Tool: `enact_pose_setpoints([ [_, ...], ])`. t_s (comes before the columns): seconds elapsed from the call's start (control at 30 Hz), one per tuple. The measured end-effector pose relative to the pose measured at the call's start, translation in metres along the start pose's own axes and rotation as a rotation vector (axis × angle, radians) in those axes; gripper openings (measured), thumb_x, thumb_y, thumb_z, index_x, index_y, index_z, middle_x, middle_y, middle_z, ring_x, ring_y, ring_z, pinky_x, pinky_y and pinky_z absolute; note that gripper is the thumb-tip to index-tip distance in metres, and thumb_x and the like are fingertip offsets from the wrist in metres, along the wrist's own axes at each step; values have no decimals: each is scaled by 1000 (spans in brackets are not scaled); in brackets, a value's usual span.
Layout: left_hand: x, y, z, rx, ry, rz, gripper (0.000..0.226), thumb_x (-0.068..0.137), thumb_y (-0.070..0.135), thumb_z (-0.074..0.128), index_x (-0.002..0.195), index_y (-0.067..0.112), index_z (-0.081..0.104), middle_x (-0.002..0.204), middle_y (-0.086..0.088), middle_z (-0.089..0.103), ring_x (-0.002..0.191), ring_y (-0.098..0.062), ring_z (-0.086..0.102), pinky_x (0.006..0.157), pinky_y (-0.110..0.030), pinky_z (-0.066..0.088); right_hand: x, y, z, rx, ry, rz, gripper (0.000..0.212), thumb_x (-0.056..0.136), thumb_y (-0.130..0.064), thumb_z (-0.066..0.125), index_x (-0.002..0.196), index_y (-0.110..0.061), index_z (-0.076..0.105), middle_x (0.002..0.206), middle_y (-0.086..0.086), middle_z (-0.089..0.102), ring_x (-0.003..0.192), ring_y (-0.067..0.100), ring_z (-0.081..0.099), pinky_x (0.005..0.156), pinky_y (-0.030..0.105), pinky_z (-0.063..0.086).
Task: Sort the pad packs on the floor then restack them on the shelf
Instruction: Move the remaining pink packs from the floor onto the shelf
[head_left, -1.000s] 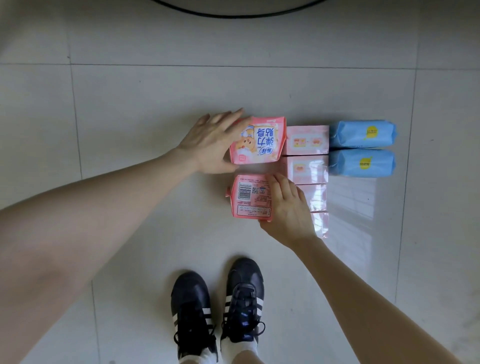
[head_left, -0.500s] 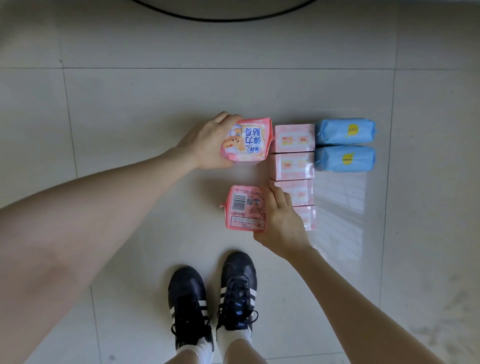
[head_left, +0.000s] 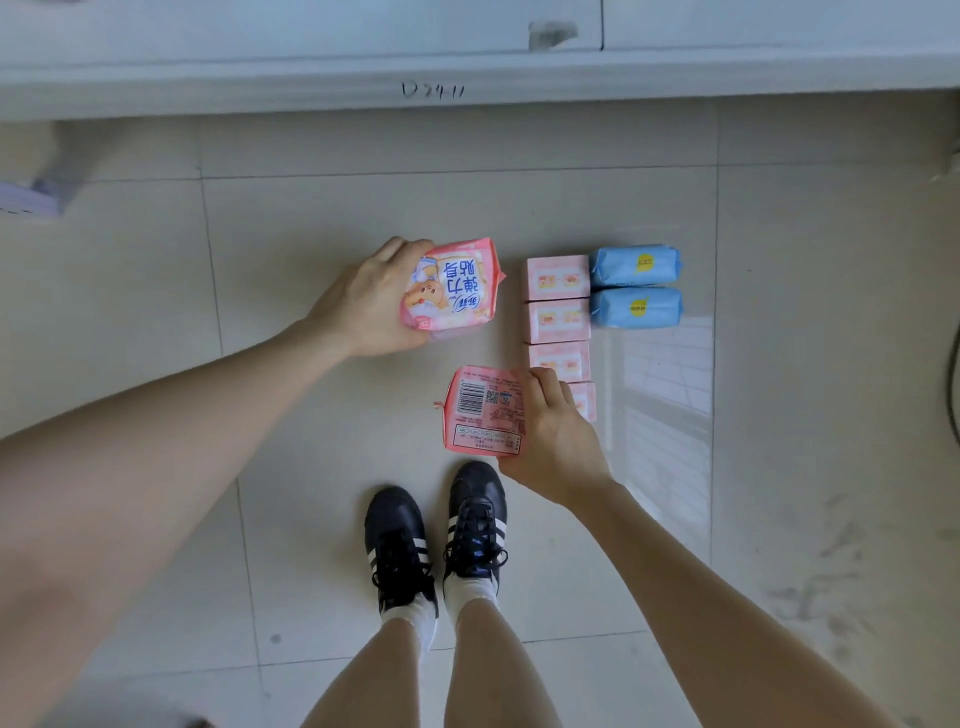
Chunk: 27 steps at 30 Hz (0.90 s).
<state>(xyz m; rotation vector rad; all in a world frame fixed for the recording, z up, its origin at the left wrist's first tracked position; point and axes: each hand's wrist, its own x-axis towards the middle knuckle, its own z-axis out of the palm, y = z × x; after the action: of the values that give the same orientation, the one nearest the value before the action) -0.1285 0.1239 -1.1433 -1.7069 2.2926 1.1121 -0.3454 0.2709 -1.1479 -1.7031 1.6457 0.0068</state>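
Observation:
My left hand (head_left: 366, 301) grips a pink pad pack with blue lettering (head_left: 457, 288), lifted off the floor and apart from the row. My right hand (head_left: 553, 434) grips a second pink pad pack (head_left: 480, 410), barcode side up. To the right, a column of several pale pink packs (head_left: 558, 299) lies on the floor, its nearest packs partly hidden by my right hand. Two blue packs (head_left: 636, 286) lie side by side right of that column. The white shelf (head_left: 467, 78) runs along the top of the view.
My two black shoes (head_left: 436, 535) stand on the tiled floor just below the packs. A pale object (head_left: 26, 200) lies at the far left edge. A dark cable (head_left: 953, 384) curves at the right edge. Bright window glare lies on the tiles right of the column.
Both hands have closed on their pink packs and raised them away from the column. The view has tilted up, bringing the white shelf into sight.

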Motion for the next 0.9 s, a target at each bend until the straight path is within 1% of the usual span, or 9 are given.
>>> enact_pose_setpoints([
  [0.07, -16, 9, -17, 10, 25, -6, 89, 62, 39, 77, 138, 14, 40, 126, -6, 50, 104, -32, 60, 83, -41, 51, -10, -11, -17, -14, 0, -4, 74, 62, -19, 74, 128, -12, 42, 117, 1, 46, 104, 23, 48, 51, 32, 48],
  [0.2, -55, 30, -53, 23, 74, -32, 88, 61, 31, 82, 137, 15, 41, 125, -5, 50, 103, -32, 61, 81, -40, 49, -38, -33, -56, -30, -8, -1, 78, 64, -26, 75, 133, -14, 40, 121, -1, 46, 106, 22, 49, 57, 39, 55],
  [0.3, -92, 48, -84, -16, 115, -51, 89, 59, 36, 84, 136, 15, 44, 124, -4, 52, 104, -31, 61, 80, -39, 49, -62, -52, -90, -52, -12, -1, 79, 64, -28, 75, 133, -13, 39, 123, 0, 45, 106, 21, 48, 60, 41, 55],
  [0.43, -145, 77, -131, -95, 144, -84, 89, 51, 45, 70, 133, 22, 44, 122, 3, 51, 105, -23, 59, 78, -34, 47, -96, -84, -135, -87, 1, 10, 81, 63, -36, 76, 131, -12, 41, 120, 0, 46, 105, 21, 48, 66, 41, 55],
  [0.53, -186, 96, -169, -105, 146, -69, 88, 52, 42, 76, 132, 26, 44, 121, 8, 50, 107, -20, 58, 79, -31, 44, -128, -113, -165, -64, 46, -2, 81, 62, -35, 75, 132, -10, 42, 121, 2, 46, 107, 22, 48, 71, 39, 53],
  [0.63, -227, 117, -213, -78, 155, -29, 90, 52, 33, 85, 132, 28, 43, 124, 9, 50, 110, -17, 56, 83, -30, 45, -163, -147, -197, -87, 92, -7, 81, 63, -36, 74, 132, -14, 40, 125, -1, 42, 109, 21, 47, 68, 39, 52],
  [0.7, -257, 132, -245, -63, 179, -13, 90, 51, 33, 85, 130, 30, 43, 124, 10, 51, 111, -17, 55, 86, -33, 47, -186, -170, -218, -92, 125, -2, 84, 62, -38, 73, 134, -16, 37, 130, -3, 39, 112, 21, 48, 65, 38, 51],
  [0.8, -305, 152, -289, -46, 225, 16, 87, 51, 36, 81, 128, 31, 42, 121, 12, 53, 108, -15, 55, 84, -31, 46, -222, -203, -248, -84, 187, -33, 91, 55, -54, 64, 134, -16, 40, 128, -3, 41, 111, 21, 50, 65, 38, 52],
  [0.9, -355, 171, -330, -44, 273, 55, 83, 52, 39, 76, 128, 31, 43, 118, 14, 52, 106, -13, 54, 84, -30, 45, -255, -234, -280, -89, 251, -74, 91, 59, -54, 73, 136, -19, 39, 125, -6, 42, 111, 18, 50, 71, 36, 53],
])
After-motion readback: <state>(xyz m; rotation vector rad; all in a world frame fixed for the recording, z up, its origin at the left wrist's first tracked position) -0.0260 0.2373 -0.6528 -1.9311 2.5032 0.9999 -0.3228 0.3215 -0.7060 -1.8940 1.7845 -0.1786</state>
